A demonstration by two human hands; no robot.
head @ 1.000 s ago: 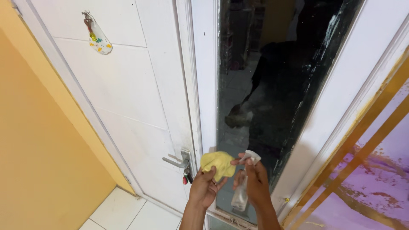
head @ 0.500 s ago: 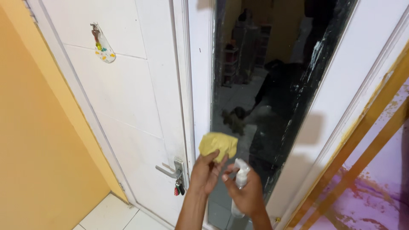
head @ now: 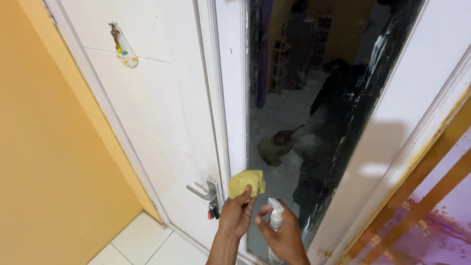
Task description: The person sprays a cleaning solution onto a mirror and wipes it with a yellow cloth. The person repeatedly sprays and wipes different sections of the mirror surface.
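So the left hand (head: 236, 217) is pinching a crumpled yellow cloth (head: 246, 182) at about 6 o'clock in view, right up near the tall mirror panel (head: 294, 122). The right hand (head: 284, 235) is wrapped around a clear spray bottle (head: 275, 219), just at the cloth's 4 o'clock. There's a silver door handle (head: 202, 189) with keys at the cloth's 9 o'clock.

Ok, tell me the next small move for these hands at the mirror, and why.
Probably press the trigger of the spray bottle. The right hand holds it upright with the nozzle facing the smeared mirror, a finger at the trigger, and the left hand holds the yellow cloth bunched beside the glass, not clearly touching it.
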